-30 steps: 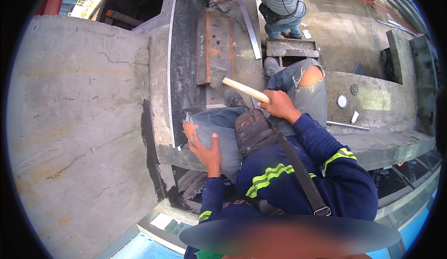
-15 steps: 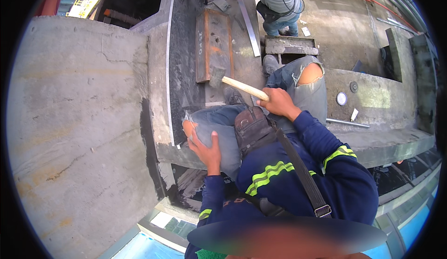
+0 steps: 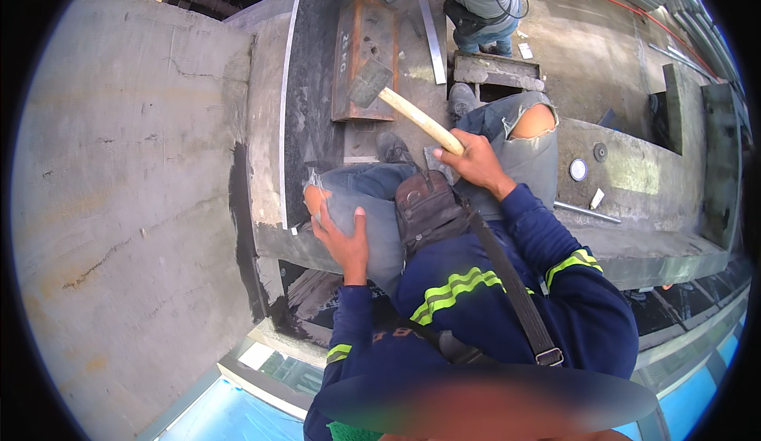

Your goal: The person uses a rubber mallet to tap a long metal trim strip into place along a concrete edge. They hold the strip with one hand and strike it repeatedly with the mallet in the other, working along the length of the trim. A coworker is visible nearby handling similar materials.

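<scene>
My right hand (image 3: 481,162) is wrapped round the lower end of a hammer's (image 3: 420,120) pale wooden handle. Its grey, blocky head points away from me, over the near part of a long rusty-edged metal block (image 3: 361,32); I cannot tell whether the two touch. My left hand (image 3: 345,243) rests on my left thigh beside the torn knee of my jeans (image 3: 369,211), fingers spread and nothing in them. Between my legs hangs a dark shoulder bag (image 3: 428,211). A flat grey piece (image 3: 440,163) shows partly behind my right hand.
A wide concrete slab (image 3: 143,163) fills the left side. Ahead stands another person (image 3: 476,5) near a metal strip (image 3: 428,28) and a cement-crusted tray (image 3: 497,70). On the concrete at right lie a round white lid (image 3: 578,170), a small disc (image 3: 600,152) and a metal rod (image 3: 587,212).
The hammer's head has risen and tilted farther away from me, with the handle now steeper. My left hand stays on my thigh. The whole view has shifted slightly.
</scene>
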### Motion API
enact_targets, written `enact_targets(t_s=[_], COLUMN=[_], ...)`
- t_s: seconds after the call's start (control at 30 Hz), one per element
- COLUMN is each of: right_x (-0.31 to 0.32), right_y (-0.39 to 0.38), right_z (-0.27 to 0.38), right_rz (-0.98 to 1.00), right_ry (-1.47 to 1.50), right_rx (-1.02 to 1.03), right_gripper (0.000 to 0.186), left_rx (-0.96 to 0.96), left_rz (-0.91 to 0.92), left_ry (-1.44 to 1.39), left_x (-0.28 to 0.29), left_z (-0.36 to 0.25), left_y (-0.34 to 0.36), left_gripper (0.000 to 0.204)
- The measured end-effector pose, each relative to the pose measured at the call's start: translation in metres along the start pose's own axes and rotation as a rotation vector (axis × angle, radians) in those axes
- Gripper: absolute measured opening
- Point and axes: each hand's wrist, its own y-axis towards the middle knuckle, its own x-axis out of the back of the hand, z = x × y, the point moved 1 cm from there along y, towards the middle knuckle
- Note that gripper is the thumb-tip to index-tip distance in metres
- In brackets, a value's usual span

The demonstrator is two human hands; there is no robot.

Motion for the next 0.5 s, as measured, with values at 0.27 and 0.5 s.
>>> enact_targets(t_s=[0.27,0.5], right_x=[0.001,0.004], right_y=[0.009,0.017], right_z=[-0.023,-0.047], right_rz=[-0.044,-0.034], right_ry=[-0.083,0.085], right_rx=[-0.127,-0.346], right_gripper=[0.045,0.051], left_rx=[0.006,-0.004], left_rz=[-0.01,-0.032], left_ry=[0.016,0.015], left_x=[0.0,-0.002], left_z=[0.0,0.002], left_y=[0.001,0.001], left_gripper=[0.099,0.099])
